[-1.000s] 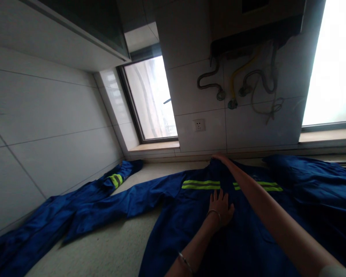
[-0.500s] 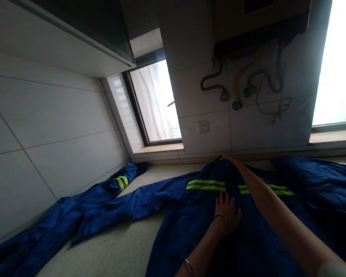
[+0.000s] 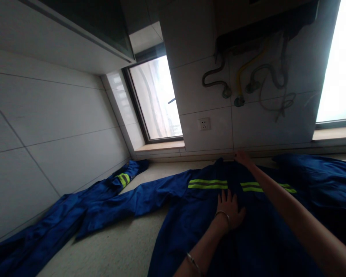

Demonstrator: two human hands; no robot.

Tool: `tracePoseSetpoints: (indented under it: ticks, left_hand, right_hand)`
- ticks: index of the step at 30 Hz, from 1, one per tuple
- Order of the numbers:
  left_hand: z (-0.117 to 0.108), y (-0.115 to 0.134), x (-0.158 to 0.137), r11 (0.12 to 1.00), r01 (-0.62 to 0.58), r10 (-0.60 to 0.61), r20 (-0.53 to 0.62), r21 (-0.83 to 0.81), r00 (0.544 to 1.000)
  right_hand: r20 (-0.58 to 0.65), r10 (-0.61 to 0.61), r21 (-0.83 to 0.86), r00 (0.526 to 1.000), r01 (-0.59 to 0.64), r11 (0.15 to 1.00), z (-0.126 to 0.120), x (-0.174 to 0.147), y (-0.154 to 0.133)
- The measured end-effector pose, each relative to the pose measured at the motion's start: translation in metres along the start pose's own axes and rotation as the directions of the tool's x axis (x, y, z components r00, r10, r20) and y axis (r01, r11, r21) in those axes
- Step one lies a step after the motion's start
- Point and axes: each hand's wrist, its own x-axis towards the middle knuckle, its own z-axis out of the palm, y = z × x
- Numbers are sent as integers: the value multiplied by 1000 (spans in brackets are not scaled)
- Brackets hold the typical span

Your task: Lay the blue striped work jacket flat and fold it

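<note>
A blue work jacket (image 3: 202, 207) with yellow-green and grey reflective bands lies spread on a pale speckled counter. My left hand (image 3: 230, 207) rests flat on its front, just below a band, fingers spread, a bracelet at the wrist. My right hand (image 3: 242, 157) reaches to the jacket's far collar edge, right of the raised collar tip. Its fingers are small and dim, so their grip on the cloth is unclear. One jacket sleeve stretches left over the counter.
Another blue garment (image 3: 54, 215) with a reflective band runs along the left wall. More blue cloth (image 3: 325, 181) is heaped at the right. Behind are a wall socket (image 3: 204, 124), pipes (image 3: 215, 79) under a wall unit, and two windows. A cabinet (image 3: 75, 46) overhangs the left.
My right hand has moved right along the collar edge, away from the collar tip it was touching. My left hand stays on the jacket front. The view has shifted slightly.
</note>
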Motion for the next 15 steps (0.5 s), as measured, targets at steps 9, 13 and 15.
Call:
tracePoseSetpoints:
  ticks: [9,13,15]
  left_hand:
    - [-11,5,-5,998,-43,44,-10,45,999]
    - [-15,7,-8,1000,-16,15,62,18,998]
    - [-16,8,-8,1000,-8,7,76,10,997]
  right_hand:
    - [-37,43,-1,998,-43,999,11,-23,48]
    - [-75,160,-16,984,-162,987,17,-29,61]
    - [-57,193,-32,980,-195,980,19,-35,66]
